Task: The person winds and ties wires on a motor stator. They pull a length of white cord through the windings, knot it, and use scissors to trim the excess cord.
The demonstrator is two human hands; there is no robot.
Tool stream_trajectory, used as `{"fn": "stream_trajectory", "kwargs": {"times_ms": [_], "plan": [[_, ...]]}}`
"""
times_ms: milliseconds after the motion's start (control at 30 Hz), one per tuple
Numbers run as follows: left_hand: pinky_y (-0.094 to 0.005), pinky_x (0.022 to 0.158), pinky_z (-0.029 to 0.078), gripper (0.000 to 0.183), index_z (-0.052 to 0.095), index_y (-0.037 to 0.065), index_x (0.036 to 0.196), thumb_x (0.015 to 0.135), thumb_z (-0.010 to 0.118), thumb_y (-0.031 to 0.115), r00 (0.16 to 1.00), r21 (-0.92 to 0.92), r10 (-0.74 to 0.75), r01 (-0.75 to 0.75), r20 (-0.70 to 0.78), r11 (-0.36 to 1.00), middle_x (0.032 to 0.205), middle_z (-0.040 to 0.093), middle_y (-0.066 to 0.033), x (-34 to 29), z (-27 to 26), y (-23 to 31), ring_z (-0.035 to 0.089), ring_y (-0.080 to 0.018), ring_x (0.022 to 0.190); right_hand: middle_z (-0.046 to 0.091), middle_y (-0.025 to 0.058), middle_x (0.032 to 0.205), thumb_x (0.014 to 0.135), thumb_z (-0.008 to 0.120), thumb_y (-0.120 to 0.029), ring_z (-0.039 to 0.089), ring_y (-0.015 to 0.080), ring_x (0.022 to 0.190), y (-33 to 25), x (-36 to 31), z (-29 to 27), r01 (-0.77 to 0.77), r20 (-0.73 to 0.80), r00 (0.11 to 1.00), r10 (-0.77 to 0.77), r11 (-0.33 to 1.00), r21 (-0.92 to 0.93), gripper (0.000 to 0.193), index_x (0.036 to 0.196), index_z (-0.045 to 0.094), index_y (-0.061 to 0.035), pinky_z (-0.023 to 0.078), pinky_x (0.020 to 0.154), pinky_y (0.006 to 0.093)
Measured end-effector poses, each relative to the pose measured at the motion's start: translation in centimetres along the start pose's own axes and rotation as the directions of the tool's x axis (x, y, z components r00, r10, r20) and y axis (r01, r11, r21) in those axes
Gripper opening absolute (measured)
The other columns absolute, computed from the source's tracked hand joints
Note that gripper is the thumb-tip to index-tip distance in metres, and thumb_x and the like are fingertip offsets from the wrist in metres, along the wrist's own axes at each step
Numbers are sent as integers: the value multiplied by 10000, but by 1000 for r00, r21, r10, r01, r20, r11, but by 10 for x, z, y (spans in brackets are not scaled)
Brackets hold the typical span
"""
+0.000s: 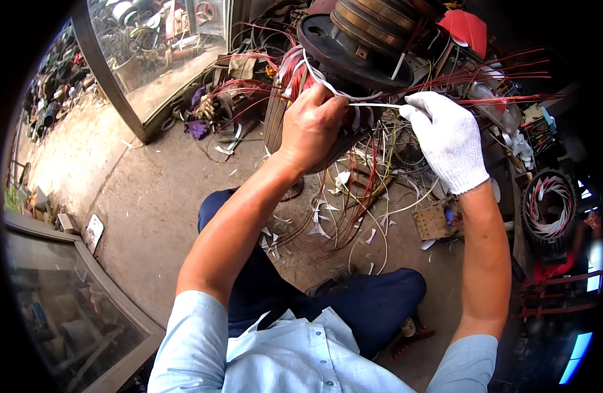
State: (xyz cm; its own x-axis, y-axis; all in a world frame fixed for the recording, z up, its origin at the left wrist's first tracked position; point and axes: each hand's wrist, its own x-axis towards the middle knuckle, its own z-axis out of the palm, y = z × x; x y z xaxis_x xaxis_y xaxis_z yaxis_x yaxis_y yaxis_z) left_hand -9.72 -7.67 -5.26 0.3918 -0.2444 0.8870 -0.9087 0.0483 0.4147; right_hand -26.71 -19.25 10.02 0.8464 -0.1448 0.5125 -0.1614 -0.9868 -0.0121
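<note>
A thin white cord (375, 105) runs taut between my two hands. My bare left hand (311, 126) is closed on it, knuckles up, beside the coil bundle (295, 75) of red wires and white strips. My right hand (444, 139), in a white knit glove, pinches the cord farther right. Just beyond the hands stands a motor rotor, with a round black flange (344, 57) and brownish metal rings (370, 26). White cord also loops over the coil bundle at the flange's left edge. My left hand hides part of the windings.
Long red wires (491, 82) stick out to the right and left of the rotor. Loose wires and white scraps (320, 219) litter the floor below. A wound stator (549, 208) stands at the right. Glass doors (72, 308) frame the left side, with scrap piled outside.
</note>
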Motion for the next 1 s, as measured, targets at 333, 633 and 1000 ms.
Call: {"fn": "stream_trajectory", "kwargs": {"times_ms": [333, 633, 1000], "plan": [[-432, 712, 546, 172, 712, 101, 933, 786, 690, 13, 999, 10, 43, -43, -29, 999, 902, 637, -106, -1, 4, -4, 661, -325, 832, 736, 172, 972, 966, 652, -297, 710, 363, 919, 12, 6, -22, -58, 114, 991, 64, 997, -51, 262, 1060, 732, -67, 555, 797, 437], [-432, 698, 552, 237, 718, 87, 998, 789, 751, -20, 1000, 14, 22, -22, -15, 1000, 968, 669, -101, -3, 4, -3, 686, -337, 848, 737, 176, 936, 952, 667, -289, 715, 359, 898, 12, 1, -40, -100, 83, 991, 105, 993, -61, 261, 1030, 742, -51, 556, 792, 424], [-418, 803, 542, 373, 713, 85, 1145, 784, 787, 27, 999, 79, 39, -39, -4, 996, 1072, 664, -114, 1, -14, 25, 653, -329, 937, 711, 148, 855, 931, 702, -205, 703, 330, 790, 0, -27, -47, -23, -55, 998, 26, 998, 50, 154, 957, 732, -56, 547, 710, 399]]}}
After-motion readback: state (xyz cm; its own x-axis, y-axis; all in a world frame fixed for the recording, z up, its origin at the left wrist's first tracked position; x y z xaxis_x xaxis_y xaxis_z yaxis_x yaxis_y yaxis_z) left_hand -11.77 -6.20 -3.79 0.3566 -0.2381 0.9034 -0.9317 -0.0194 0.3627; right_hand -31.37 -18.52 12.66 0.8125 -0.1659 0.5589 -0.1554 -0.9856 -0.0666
